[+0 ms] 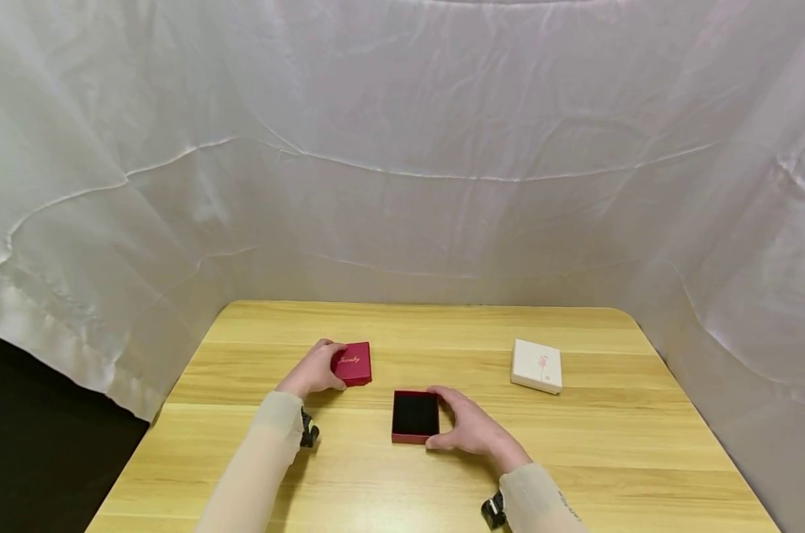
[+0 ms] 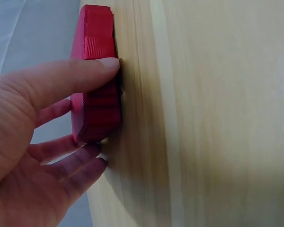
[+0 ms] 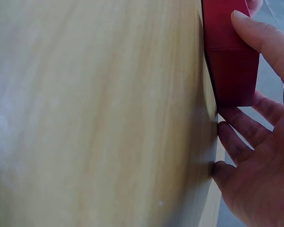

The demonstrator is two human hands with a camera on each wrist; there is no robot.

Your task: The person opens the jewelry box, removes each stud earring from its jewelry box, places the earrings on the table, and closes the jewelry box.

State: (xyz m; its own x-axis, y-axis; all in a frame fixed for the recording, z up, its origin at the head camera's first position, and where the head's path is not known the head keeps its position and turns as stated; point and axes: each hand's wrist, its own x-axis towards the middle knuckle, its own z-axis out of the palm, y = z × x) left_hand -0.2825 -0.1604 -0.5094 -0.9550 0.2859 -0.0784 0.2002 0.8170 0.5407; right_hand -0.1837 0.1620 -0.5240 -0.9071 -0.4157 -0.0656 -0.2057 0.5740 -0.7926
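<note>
My left hand (image 1: 314, 369) grips the left part of a square red jewelry box lid (image 1: 355, 364) with gold lettering, which lies on the table. In the left wrist view, the thumb presses the lid's ribbon-trimmed side (image 2: 98, 47), and the other fingers reach around its far side. Nearer to me stands the open red box base (image 1: 409, 439), lined with a black pad (image 1: 415, 413). My right hand (image 1: 472, 426) holds this base from the right, thumb at the front and fingers at the back. In the right wrist view, the thumb lies against the red wall (image 3: 234, 71).
A white square box (image 1: 537, 364) with a pink print lies towards the back right of the wooden table (image 1: 575, 459). Pale curtains (image 1: 442, 215) hang behind the table and along both sides. A dark area (image 1: 35, 444) shows at the lower left.
</note>
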